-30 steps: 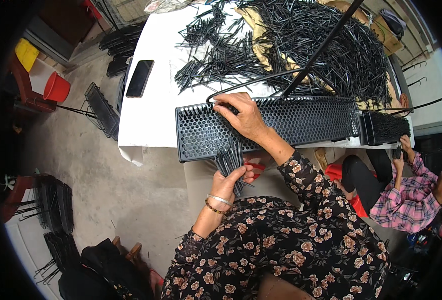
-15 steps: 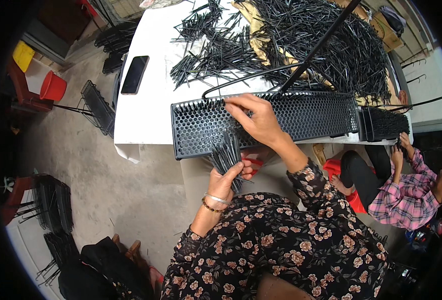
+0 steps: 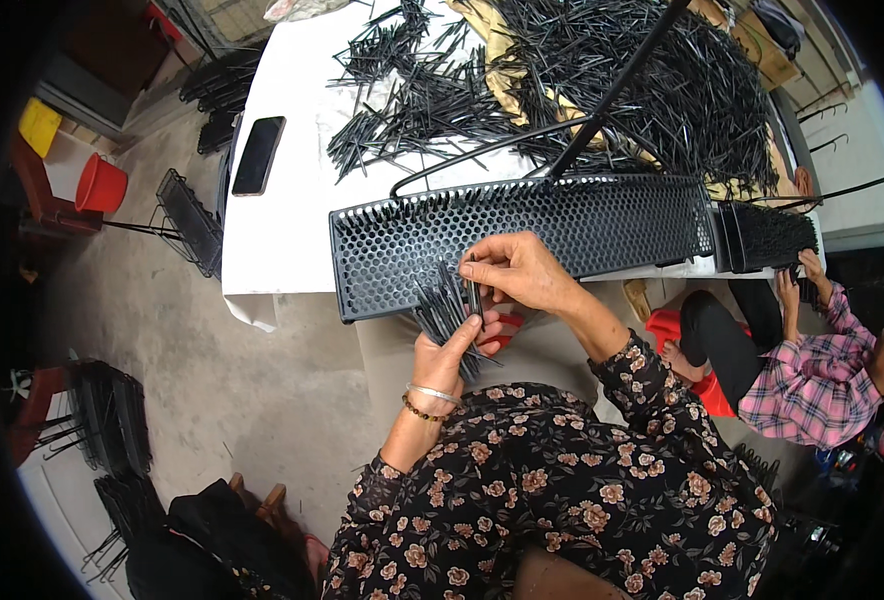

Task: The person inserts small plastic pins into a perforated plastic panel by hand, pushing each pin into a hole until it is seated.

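My left hand is closed round a bundle of thin black sticks in front of my body. Right beside it, my right hand pinches a black stick at the bundle's right edge between thumb and fingers. Just beyond both hands, a long black perforated tray rests along the near edge of the table. Short black sticks stand in the holes along its far side, most thickly toward the left. A black metal rod frame rises from behind the tray.
A large heap of black sticks covers the back right of the white-covered table. A phone lies at the left. A person in a plaid shirt works on a bristly black rack at the right. A red bucket stands far left.
My right hand has come back from the tray's far row of holes to the bundle and now pinches a stick there. My left hand keeps its hold on the bundle.
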The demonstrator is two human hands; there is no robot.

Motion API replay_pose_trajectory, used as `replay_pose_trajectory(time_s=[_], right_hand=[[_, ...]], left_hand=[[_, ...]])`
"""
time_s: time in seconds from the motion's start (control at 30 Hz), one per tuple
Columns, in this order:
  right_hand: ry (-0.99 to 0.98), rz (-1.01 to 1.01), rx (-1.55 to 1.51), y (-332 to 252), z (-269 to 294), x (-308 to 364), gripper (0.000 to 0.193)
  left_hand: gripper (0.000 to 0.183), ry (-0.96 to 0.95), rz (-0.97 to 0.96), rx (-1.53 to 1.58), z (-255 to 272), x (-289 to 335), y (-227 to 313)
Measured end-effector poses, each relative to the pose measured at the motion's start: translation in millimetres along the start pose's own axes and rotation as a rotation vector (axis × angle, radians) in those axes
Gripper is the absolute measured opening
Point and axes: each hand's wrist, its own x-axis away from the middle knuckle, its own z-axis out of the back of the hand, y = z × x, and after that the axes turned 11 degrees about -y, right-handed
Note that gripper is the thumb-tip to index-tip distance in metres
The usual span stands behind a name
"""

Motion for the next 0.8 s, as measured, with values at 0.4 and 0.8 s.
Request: replay_pose_trajectory(time_s=[0.4,0.8], right_hand=[[0.152,0.233,-0.106,-8.5,9.3,-3.4,0.026],[0.498,0.679,0.332,-12.5,5.9,-68.2,0.018]], left_hand=[[0.021,0.071,0.029,0.047,-1.2,-0.5,-13.0],[0.019,0.08,0.031,-0.012,-3.3,-3.9,-12.0]])
